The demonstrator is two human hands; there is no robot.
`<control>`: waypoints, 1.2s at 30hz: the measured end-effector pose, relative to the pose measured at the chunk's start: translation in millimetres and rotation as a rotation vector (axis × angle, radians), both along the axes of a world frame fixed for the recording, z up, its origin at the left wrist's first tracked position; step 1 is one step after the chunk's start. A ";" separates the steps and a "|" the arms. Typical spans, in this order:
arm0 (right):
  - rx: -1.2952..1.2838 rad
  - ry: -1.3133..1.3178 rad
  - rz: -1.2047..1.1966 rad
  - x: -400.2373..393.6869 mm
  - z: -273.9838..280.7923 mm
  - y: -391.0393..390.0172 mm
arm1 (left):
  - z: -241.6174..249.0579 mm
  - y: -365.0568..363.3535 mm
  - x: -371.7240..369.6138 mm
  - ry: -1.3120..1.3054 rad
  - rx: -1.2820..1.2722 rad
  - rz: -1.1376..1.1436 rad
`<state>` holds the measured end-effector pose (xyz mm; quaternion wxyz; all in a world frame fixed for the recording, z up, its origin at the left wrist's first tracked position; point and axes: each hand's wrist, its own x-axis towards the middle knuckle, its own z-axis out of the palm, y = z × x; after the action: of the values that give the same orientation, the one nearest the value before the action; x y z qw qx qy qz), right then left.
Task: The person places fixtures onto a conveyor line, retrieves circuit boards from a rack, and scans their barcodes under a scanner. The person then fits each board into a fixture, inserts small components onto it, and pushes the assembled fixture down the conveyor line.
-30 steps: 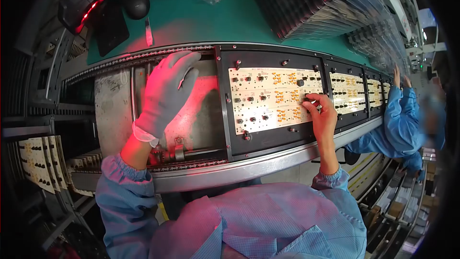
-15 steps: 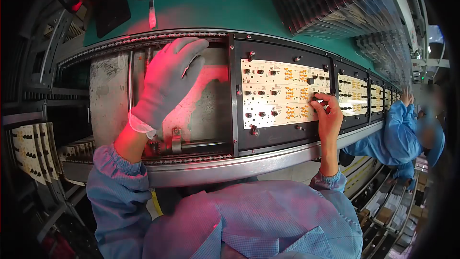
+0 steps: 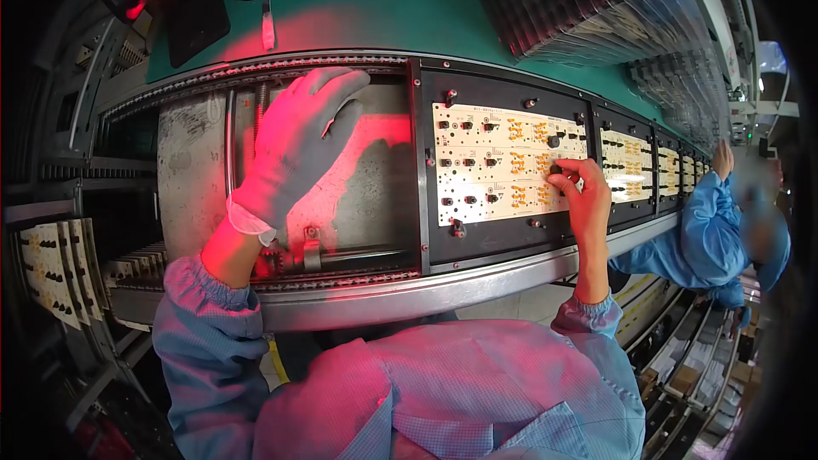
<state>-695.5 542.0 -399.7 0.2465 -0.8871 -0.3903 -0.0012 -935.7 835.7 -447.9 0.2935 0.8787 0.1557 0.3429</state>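
My right hand (image 3: 586, 196), bare, pinches a small black round component (image 3: 556, 169) between thumb and fingertips, right at the surface of a cream circuit board panel (image 3: 503, 175). Just above it, a similar black part (image 3: 553, 142) stands on the panel. The panel sits in a black carrier frame (image 3: 486, 243) and bears orange parts and several black ones. In a grey glove, my left hand (image 3: 305, 132) is over the uncovered stretch of the conveyor (image 3: 192, 153), fingers extended and thumb apart, holding nothing.
More carriers with boards (image 3: 626, 166) line up to the right, where a co-worker in blue (image 3: 716, 221) stands. Stacked clear trays (image 3: 588, 8) are on the green mat (image 3: 341, 0). A rack of boards (image 3: 55, 268) stands at left; a metal rail (image 3: 409, 300) runs along my side.
The carrier with the panel has shifted slightly right along the conveyor. My right hand stays pinched at the black component, moving only a little; my left hand has hardly moved.
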 end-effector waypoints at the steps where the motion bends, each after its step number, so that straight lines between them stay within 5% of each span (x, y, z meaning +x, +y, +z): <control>1: -0.011 0.024 -0.011 1.5 -0.9 -1.3 | -0.2 0.5 -0.3 -0.001 0.000 -0.001; 17: 0.017 0.078 -0.053 -5.0 33.0 2.4 | -1.2 5.2 -7.2 -0.020 0.036 -0.018; 24: 0.534 -0.657 0.003 59.0 158.4 43.8 | 1.2 4.7 -10.9 -0.009 0.069 -0.054; 27: 0.484 -0.705 0.032 111.3 191.5 73.8 | -2.9 6.2 -13.9 -0.009 0.081 -0.026; 31: 0.289 -0.307 -0.059 154.5 207.9 106.8 | -8.4 10.4 -14.5 -0.005 0.107 -0.036; 36: 0.077 -0.429 -0.182 156.6 223.5 121.0 | -3.6 6.3 -18.8 0.050 0.054 -0.041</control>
<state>-538.9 663.1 -176.2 0.1905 -0.8879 -0.3519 -0.2270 -954.6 842.0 -451.5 0.2724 0.8976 0.1357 0.3188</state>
